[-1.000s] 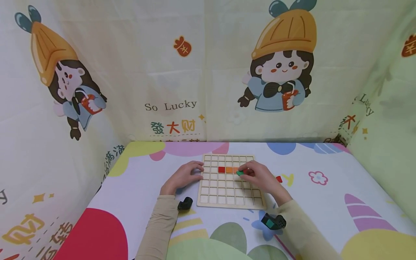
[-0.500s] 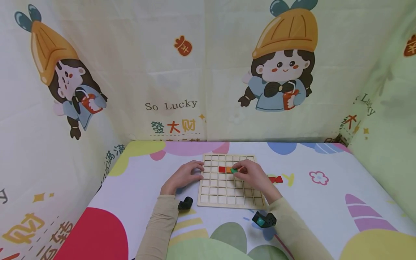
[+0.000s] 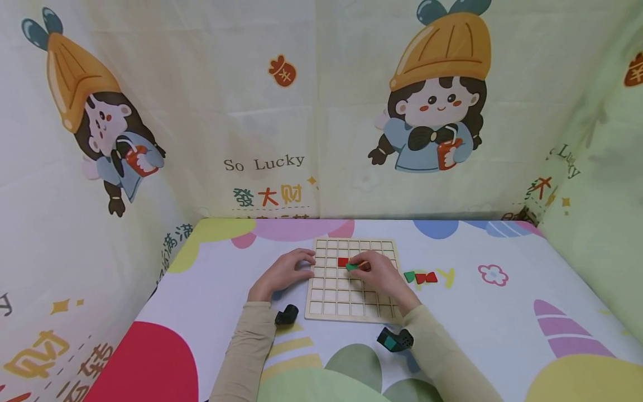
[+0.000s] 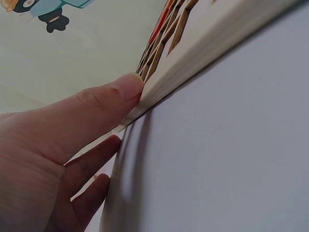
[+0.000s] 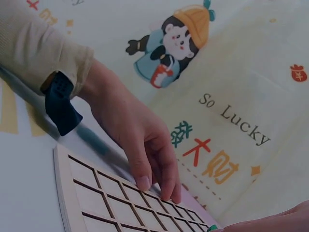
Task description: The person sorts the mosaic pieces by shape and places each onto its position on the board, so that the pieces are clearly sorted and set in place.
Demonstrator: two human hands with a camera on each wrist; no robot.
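A pale wooden grid board [image 3: 331,298] lies flat on the table. My left hand [image 3: 283,272] rests at its left edge, thumb [image 4: 126,88] against the rim and fingers slightly bent in the left wrist view. Over the board, my right hand [image 3: 379,273] pinches a small green tile [image 3: 351,267] between thumb and fingers. Just beyond that tile, a red square tile [image 3: 343,262] sits in a cell of an upper row. The hand hides the cells to its right. In the right wrist view, the green tile [image 5: 212,227] barely shows at the bottom edge.
Right of the board lie a loose green tile [image 3: 409,277] and two red ones [image 3: 426,277], side by side. Black wrist cameras [image 3: 287,314] hang beside both forearms. A printed cloth wall rises behind the patterned tabletop [image 3: 482,312].
My right hand has moved left over the board with the green tile, covering the orange tiles seen before. The loose tiles at the right are now uncovered. My left hand stays put.
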